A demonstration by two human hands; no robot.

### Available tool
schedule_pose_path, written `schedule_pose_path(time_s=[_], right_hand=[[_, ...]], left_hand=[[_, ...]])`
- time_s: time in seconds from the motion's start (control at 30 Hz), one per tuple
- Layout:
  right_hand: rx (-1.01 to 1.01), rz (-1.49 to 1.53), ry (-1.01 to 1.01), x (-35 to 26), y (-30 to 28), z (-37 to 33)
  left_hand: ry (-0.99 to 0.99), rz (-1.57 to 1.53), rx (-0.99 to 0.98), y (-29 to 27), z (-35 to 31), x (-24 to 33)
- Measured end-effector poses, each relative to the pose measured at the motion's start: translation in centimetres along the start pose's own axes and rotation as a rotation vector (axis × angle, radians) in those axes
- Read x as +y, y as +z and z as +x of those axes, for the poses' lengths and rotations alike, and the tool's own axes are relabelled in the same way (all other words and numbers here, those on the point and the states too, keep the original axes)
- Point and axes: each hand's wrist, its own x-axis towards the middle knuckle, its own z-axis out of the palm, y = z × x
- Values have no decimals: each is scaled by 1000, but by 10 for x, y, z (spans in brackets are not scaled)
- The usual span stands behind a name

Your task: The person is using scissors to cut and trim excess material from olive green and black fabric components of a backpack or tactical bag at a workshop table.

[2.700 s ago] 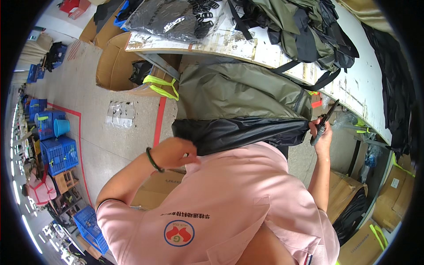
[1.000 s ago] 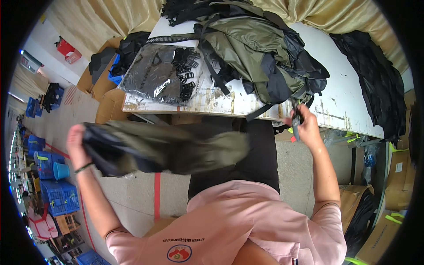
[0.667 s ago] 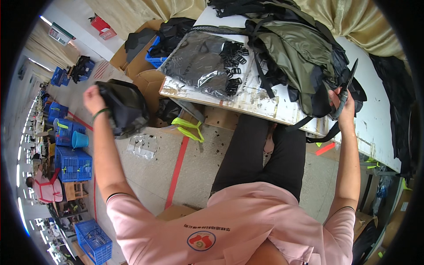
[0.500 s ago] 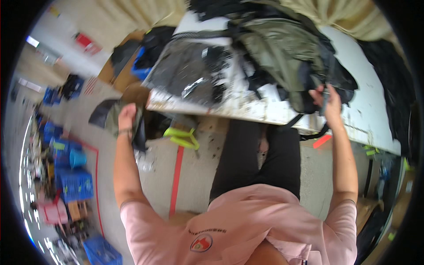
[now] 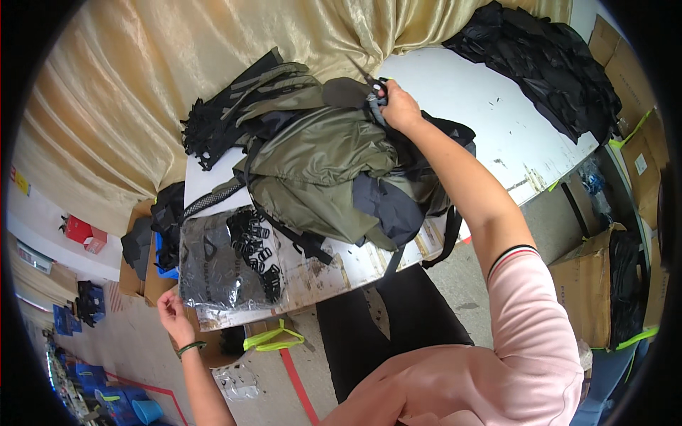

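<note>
Near the back of the white table, my right hand is closed round a pair of scissors, its dark blades pointing up and left. The grip of the scissors looks wrapped in grey. A dark oval fabric piece lies just beside them. Below spreads an olive and black backpack, crumpled, with straps hanging over the front edge. By the table's left corner, my left hand is raised with loosely bent fingers apart, holding nothing visible. Next to it lies a clear plastic bag of black buckles.
Olive and black fabric pieces lie at the back left, against a gold curtain. A black fabric heap covers the back right. Cardboard boxes stand at the right; a yellow-green strap hangs under the front edge.
My left hand has let go of the olive and black fabric piece. My right hand has moved with the scissors from the backpack's near right side to its far side. The view has turned.
</note>
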Motion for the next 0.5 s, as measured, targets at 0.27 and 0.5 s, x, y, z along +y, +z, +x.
schedule_pose_path(time_s=[0.27,0.5], right_hand=[[197,504,-314,-16,-26,58],[21,994,-504,-143,-224,-2]], left_hand=[[204,-33,-324,136,34,132],[615,169,-268,234,55,246]])
